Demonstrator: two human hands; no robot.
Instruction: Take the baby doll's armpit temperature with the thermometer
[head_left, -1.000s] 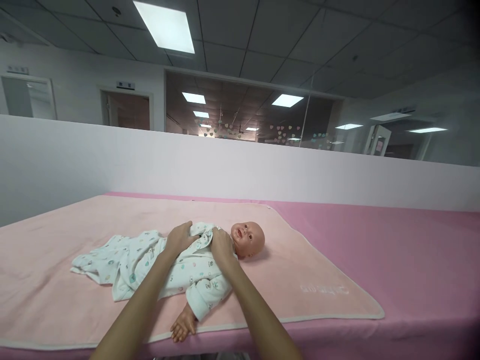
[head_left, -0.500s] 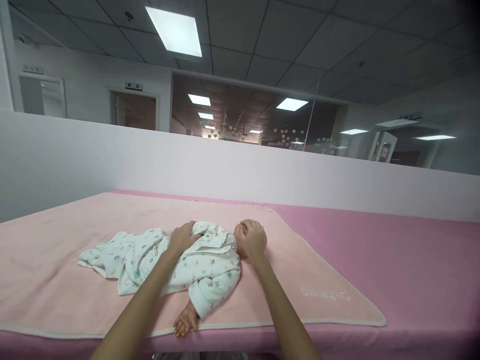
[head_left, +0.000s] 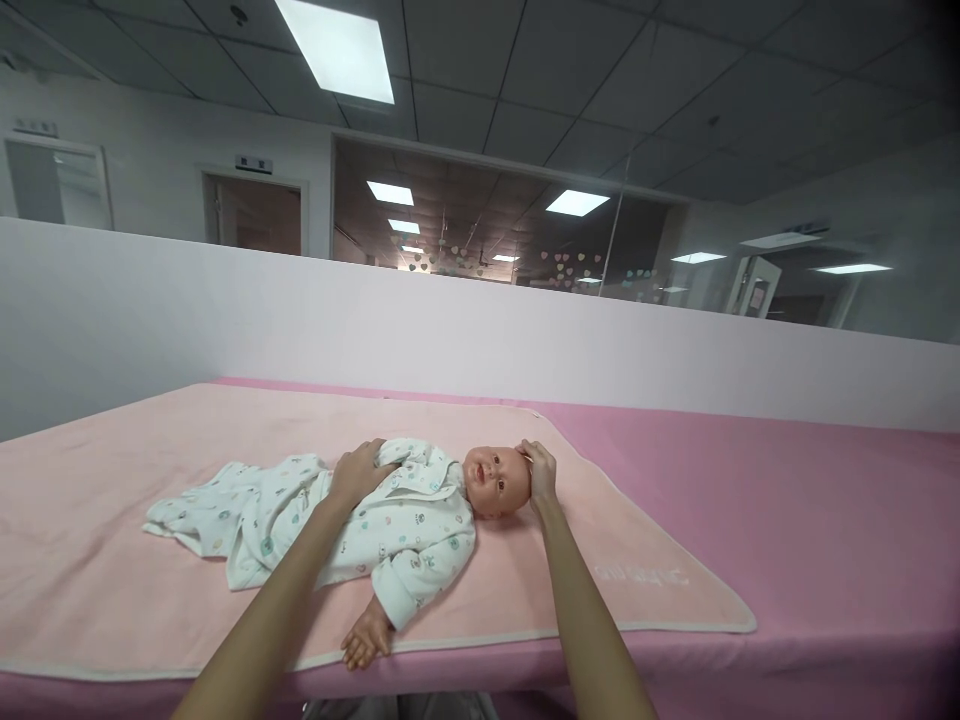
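Note:
A baby doll in a white patterned outfit lies on its back, with its head to the right. My left hand rests flat on the front of the outfit, fingers extended toward the chest. Against the crown of the doll's head is my right hand, its fingers loosely bent over the top without closing on it. One doll hand sticks out of its sleeve near the table's front edge. The doll's legs are covered by the cloth.
Under the doll is a peach blanket with a pale border, spread over a pink table cover. A low white partition runs behind the table. Beyond it are glass panels and a doorway.
My right hand has slid from over the doll's face to the crown of its head, uncovering the face. My left hand stays on the torso. The view has shifted slightly.

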